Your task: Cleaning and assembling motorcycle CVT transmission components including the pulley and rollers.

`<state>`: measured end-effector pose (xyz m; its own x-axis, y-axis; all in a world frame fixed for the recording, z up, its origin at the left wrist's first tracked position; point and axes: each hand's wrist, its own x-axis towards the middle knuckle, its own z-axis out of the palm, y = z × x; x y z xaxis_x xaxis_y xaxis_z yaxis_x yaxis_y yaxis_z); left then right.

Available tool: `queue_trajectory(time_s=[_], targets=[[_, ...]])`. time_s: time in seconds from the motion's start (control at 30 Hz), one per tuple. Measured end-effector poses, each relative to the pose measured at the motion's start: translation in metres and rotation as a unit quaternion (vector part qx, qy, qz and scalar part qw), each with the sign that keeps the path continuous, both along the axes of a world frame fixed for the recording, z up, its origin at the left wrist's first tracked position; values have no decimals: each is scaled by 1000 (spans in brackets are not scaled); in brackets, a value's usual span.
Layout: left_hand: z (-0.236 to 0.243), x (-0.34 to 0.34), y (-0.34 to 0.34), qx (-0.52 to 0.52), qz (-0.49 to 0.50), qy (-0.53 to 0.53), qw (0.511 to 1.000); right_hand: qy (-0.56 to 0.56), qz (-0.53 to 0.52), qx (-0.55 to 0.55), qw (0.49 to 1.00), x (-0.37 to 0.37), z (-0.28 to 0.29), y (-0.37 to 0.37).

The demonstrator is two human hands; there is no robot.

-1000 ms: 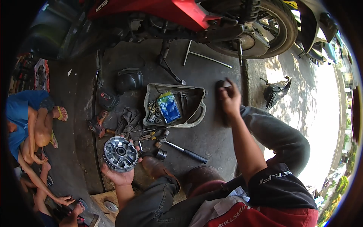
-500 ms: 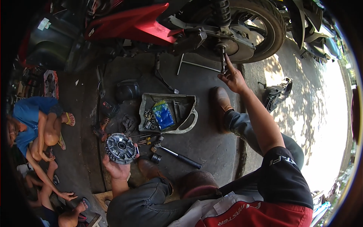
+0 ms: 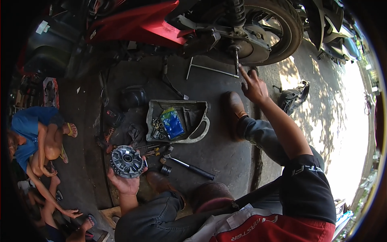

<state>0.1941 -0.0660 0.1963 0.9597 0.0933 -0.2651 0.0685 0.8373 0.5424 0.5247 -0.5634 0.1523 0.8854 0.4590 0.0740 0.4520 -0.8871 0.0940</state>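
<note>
My left hand [image 3: 127, 185] holds a round silver variator pulley [image 3: 125, 162] from below, with its ribbed face and centre bore turned up. My right hand [image 3: 256, 89] holds nothing; its index finger is stretched out and the other fingers are partly bent. That fingertip is right beside the lower end of a metal shaft [image 3: 236, 56] sticking out of the hub by the scooter's rear wheel [image 3: 291, 30]. I cannot tell whether it touches the shaft. Just behind lies a T-handle wrench [image 3: 213, 70] on the floor.
A grey tray [image 3: 205, 105] holds a blue packet and small metal parts. Around it lie a ratchet wrench [image 3: 193, 167], a black socket [image 3: 165, 170], pliers [image 3: 152, 152] and a power driver [image 3: 113, 119]. A red scooter [image 3: 141, 22] spans the back. People sit at left [image 3: 30, 121].
My right hand has drawn back a little from the shaft, down and to the right. The variator pulley in my left hand has shifted slightly down and left.
</note>
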Motion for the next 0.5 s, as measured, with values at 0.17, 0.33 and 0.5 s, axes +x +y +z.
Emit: queue_trajectory(time_s=[0.17,0.33,0.5], targets=[[-6,-6,2,-37,20,35,998,68,-26,194,978,28,64,14],[-4,-5,1,-7,13,8,1000,144,90,55,984,26,81,-3],[6,0,-2,16,-9,10,1000,281,-110,458,836,6,61,-12]])
